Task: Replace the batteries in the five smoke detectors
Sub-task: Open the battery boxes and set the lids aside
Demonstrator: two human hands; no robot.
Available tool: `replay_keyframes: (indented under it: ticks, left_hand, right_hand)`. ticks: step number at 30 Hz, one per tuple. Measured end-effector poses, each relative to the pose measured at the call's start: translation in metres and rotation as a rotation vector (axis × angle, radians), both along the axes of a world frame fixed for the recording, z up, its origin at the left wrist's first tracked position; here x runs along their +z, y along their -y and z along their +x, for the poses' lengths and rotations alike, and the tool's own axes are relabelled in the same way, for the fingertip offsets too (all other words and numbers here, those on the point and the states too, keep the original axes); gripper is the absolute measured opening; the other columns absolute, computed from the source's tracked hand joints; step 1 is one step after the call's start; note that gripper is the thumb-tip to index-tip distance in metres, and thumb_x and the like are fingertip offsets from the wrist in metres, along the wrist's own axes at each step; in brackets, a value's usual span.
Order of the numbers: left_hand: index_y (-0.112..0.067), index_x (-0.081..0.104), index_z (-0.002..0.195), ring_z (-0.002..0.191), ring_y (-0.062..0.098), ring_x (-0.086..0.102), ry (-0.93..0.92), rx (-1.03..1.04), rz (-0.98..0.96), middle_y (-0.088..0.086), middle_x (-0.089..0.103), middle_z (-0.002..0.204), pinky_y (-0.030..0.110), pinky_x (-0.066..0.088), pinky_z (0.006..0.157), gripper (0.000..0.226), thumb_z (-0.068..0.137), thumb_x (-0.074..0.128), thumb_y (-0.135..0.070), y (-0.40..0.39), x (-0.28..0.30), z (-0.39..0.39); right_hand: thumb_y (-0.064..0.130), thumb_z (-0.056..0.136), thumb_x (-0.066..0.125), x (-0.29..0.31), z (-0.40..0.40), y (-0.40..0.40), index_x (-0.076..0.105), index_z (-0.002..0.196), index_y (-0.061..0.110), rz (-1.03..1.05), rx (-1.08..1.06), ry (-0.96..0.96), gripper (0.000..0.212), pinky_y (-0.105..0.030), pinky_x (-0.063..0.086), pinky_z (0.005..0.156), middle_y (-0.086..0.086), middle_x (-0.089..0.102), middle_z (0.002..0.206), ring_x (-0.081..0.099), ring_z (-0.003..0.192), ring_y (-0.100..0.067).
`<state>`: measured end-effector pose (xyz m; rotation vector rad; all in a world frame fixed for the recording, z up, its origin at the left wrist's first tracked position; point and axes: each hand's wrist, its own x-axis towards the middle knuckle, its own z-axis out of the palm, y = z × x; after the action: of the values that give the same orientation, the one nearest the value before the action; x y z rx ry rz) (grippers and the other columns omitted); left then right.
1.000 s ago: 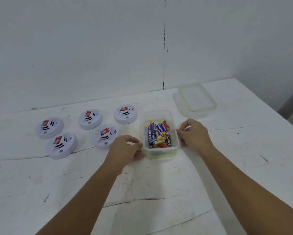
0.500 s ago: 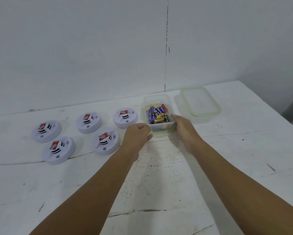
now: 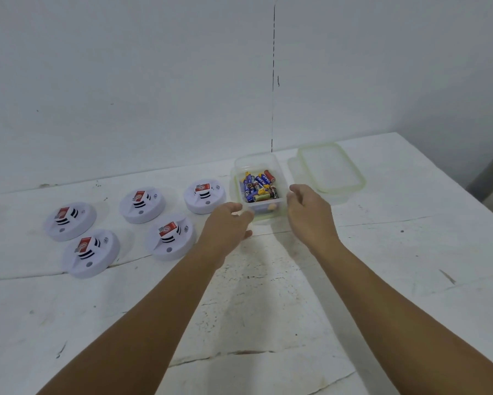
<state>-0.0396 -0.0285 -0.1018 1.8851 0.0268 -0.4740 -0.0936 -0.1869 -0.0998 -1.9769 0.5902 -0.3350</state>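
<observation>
The task looks barely begun. All five smoke detectors lie on the white bench [image 3: 382, 266], left of the battery box, and each shows its face with a red label on top: one at the far left [image 3: 70, 221], one in front of it [image 3: 90, 253], one in the middle at the back [image 3: 142, 204], one in the middle at the front [image 3: 170, 236] and one [image 3: 204, 195] just beside the clear container [image 3: 257, 163]. None appears opened or turned over, so no battery seems swapped yet. The container stands open near the wall, with a heap of loose batteries [image 3: 259, 186] inside; its lid [image 3: 332, 168] lies flat just to its right. The left hand [image 3: 230, 225] sits at the container's near left corner, fingers loosely curled, and whether it touches the wall cannot be told; its grip holds nothing visible. The right hand [image 3: 309, 212] hovers at the near right corner, fingers relaxed and parted, grip empty. Left to do, by this view: open every detector, take out old cells, fit new ones, close up
</observation>
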Motion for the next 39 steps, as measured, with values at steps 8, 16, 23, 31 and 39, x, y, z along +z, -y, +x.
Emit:
replay_keyframes:
  ticks: [8,16,23,31,39]
  left_hand:
    - [-0.021,0.058,0.102,0.077,0.016,0.076,0.148,-0.326,0.411,0.002,0.076,0.090,0.044,0.063,0.086,0.024,0.102,0.057,-0.045,0.000,0.034,-0.039]
    - [-0.007,0.065,0.107,0.068,0.016,0.069,0.032,-0.336,0.018,0.009,0.074,0.089,0.031,0.061,0.077,0.032,0.105,0.058,-0.037,0.074,0.043,-0.051]
    - [-0.014,0.045,0.140,0.096,0.035,0.075,-0.316,-0.117,-0.240,0.022,0.064,0.120,0.038,0.064,0.084,0.047,0.105,0.056,-0.043,0.131,0.033,-0.036]
    - [-0.010,0.049,0.132,0.096,0.038,0.073,-0.417,-0.005,-0.467,0.025,0.062,0.118,0.032,0.062,0.064,0.029,0.107,0.057,-0.022,0.162,0.017,-0.027]
    - [-0.004,0.044,0.128,0.081,0.036,0.075,-0.357,-0.041,-0.429,0.027,0.063,0.106,0.032,0.064,0.067,0.028,0.103,0.054,-0.010,0.137,0.015,-0.034]
  right_hand:
    - [0.032,0.105,0.052,0.014,-0.014,0.052,0.065,0.124,0.025,-0.585,-0.121,0.139,0.024,-0.037,0.048,0.074,0.001,0.064,0.107,0.056,0.101,-0.022]
    - [0.045,0.108,0.042,0.006,-0.010,0.105,0.047,0.151,0.043,-0.444,-0.044,-0.254,0.044,-0.047,0.035,0.114,-0.011,0.017,0.166,0.032,0.146,-0.033]
    - [0.043,0.104,0.053,0.006,-0.017,0.110,0.057,0.144,0.035,-0.277,-0.040,-0.134,0.041,-0.032,0.046,0.094,-0.009,0.033,0.137,0.062,0.106,-0.025]
    - [0.037,0.106,0.049,0.012,-0.030,0.118,0.059,0.143,0.039,-0.229,0.004,-0.164,0.038,-0.044,0.052,0.102,-0.009,0.035,0.134,0.063,0.104,-0.028]
    - [0.045,0.102,0.054,0.021,-0.035,0.116,0.049,0.144,0.032,-0.399,-0.074,-0.147,0.044,-0.035,0.035,0.094,-0.009,0.029,0.141,0.026,0.135,-0.031]
